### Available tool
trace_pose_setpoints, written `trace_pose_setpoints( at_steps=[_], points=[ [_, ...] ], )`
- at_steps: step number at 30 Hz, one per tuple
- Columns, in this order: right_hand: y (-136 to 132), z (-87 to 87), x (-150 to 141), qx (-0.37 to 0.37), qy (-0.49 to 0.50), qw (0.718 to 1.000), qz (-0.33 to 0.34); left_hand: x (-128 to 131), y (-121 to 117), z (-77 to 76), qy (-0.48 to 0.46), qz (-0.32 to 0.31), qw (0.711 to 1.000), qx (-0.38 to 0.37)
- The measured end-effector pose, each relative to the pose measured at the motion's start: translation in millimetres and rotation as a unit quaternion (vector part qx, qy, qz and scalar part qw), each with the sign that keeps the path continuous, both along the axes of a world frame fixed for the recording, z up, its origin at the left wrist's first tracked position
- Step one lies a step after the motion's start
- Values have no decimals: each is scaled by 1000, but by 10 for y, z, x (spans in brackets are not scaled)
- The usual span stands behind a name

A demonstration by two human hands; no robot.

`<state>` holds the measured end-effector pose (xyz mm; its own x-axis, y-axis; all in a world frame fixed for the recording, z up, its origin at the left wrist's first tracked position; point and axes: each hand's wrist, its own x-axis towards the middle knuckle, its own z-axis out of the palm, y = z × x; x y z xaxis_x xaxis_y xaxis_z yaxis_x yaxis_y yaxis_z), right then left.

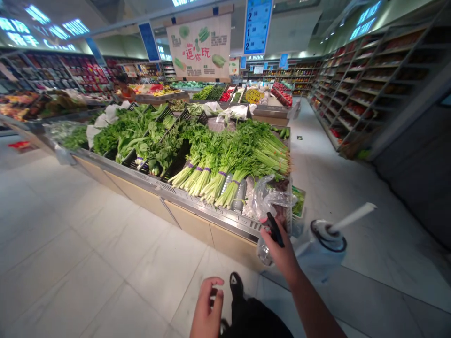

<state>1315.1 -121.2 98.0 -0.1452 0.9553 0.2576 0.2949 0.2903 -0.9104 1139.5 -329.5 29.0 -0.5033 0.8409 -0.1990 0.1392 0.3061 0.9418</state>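
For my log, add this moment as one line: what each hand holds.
left hand: fingers curled, holding nothing | right hand: black object, clear plastic bag | nearby: celery bundles, drink cup with straw

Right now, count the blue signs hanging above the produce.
5: a large numbered sign, a narrower sign, a slanted sign farther left, and two small signs farther back. Others may be hidden.
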Motion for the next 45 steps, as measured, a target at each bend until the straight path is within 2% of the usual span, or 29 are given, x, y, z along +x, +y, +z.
trace_pose_setpoints(
  at_steps=[6,9,12,15,18,22,24,26,29,33,38,41,45],
  points=[
    [-393,-35,473,25,-48,996,66,375,-88,31,7,-14,1000,1],
    [-450,-27,768,34,-42,996,71,642,-27,90,17,-46,999,-5],
    [-446,10,1130,35,-20,996,78,1016,100,187,22,-93,995,-8],
    [-407,81,1558,41,-5,994,96,1523,313,306,25,-133,991,-10],
    [-324,159,2049,38,-4,990,134,2143,597,397,24,-162,986,11],
    [-111,198,2808,15,0,990,141,2998,970,385,11,-217,974,66],
    [20,190,3217,10,8,994,109,3353,1112,324,1,-203,976,82],
    [144,179,3613,0,2,997,74,3613,1226,264,-11,-143,986,86],
    [299,168,4109,-22,-18,999,40,3810,1373,256,-15,-64,993,95],
    [479,151,4478,-65,-9,998,19,3847,1579,429,55,-78,989,115],
    [775,130,4573,-81,14,996,27,3964,1915,632,55,-112,983,132],
    [1039,137,4588,-76,12,996,50,4098,2189,652,32,-117,983,139],
    [1515,158,4657,-77,10,993,86,4222,2641,647,23,-119,980,159]
  ],
)
